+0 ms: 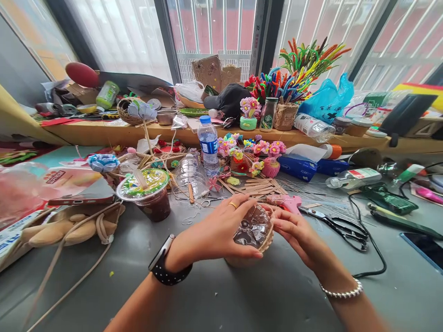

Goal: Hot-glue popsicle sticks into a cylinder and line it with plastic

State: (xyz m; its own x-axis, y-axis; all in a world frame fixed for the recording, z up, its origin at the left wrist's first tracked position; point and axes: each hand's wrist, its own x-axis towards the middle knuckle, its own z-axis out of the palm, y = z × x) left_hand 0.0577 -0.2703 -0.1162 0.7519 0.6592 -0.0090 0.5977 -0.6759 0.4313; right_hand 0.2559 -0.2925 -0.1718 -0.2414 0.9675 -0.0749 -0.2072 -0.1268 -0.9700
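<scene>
A clear plastic bottle base (254, 227) with moulded ridges faces up in front of me, and a tan braided trim (269, 241) runs round its edge. My left hand (218, 228) is wrapped over the near and left sides of it, thumb at the front and fingers across the far side. At the right edge, the fingers of my right hand (297, 233) are pinched together on the trim. Their tips partly hide what they hold. Just behind lies a pink glue gun (286, 203), and black-handled scissors (341, 228) rest to the right.
A lidded drink cup (152, 210) with a straw stands at the left, near a blue-capped water bottle (208, 152). Wooden sticks (265, 186) and crochet flowers (273, 150) lie behind. A black cable (375, 251) curves on the right. Pipe cleaners (311, 64) crowd the sill.
</scene>
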